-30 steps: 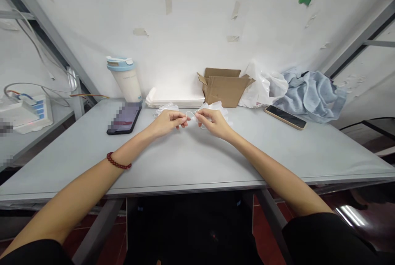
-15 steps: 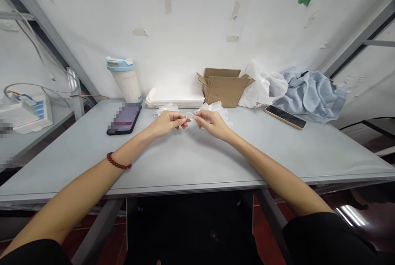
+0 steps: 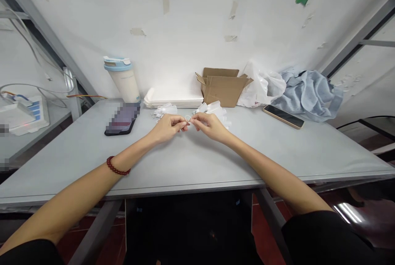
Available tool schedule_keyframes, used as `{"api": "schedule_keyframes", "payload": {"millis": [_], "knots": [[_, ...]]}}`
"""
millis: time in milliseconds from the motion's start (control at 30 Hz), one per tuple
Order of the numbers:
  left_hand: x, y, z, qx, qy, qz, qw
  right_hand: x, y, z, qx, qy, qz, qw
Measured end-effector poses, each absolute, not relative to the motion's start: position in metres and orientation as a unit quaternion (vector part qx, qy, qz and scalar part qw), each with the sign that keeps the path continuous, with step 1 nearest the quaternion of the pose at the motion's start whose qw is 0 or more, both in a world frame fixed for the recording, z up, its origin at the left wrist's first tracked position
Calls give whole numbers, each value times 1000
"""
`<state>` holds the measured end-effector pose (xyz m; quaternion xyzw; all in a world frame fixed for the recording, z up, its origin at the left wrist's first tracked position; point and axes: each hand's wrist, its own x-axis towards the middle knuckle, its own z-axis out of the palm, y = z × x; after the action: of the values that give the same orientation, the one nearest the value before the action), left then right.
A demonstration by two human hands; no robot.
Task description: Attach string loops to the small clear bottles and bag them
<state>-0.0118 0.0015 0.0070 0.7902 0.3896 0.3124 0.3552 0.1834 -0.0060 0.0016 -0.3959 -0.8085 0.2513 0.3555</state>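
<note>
Between my hands a thin white string (image 3: 188, 117) bends up in a small loop above the table. My left hand (image 3: 169, 128) pinches one end of it between thumb and fingertips. The other end is pinched by my right hand (image 3: 210, 126), and the two sets of fingertips nearly touch. Behind my left hand lies a small heap of white translucent pieces (image 3: 166, 110) with thin strings. A second heap of similar pieces (image 3: 217, 110) lies behind my right hand, which partly hides it. What exactly these pieces are I cannot make out.
Along the wall stand a cup with a blue lid (image 3: 121, 77), a white flat stack (image 3: 174, 98), an open cardboard box (image 3: 222, 90), a white plastic bag (image 3: 262, 86) and a blue cloth (image 3: 310, 94). Phones lie left (image 3: 122, 120) and right (image 3: 283, 117) on the grey table (image 3: 191, 170).
My fingertips have come closer together and a little lower, so the string's loop is narrower. The view has shifted slightly.
</note>
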Motion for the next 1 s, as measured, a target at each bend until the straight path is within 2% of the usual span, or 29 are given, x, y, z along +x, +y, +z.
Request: {"api": "schedule_keyframes", "payload": {"millis": [300, 467, 700, 1000], "knots": [[-8, -1, 4, 801, 396, 314, 321, 182, -5, 0, -392, -818, 237, 348], [-12, 5, 9, 797, 390, 313, 338, 182, -4, 0, -398, -807, 240, 365], [-26, 15, 19, 800, 437, 283, 299, 184, -4, 3, -406, -795, 243, 380], [-16, 5, 16, 811, 399, 301, 303, 183, -6, 4, -400, -798, 254, 371]]}}
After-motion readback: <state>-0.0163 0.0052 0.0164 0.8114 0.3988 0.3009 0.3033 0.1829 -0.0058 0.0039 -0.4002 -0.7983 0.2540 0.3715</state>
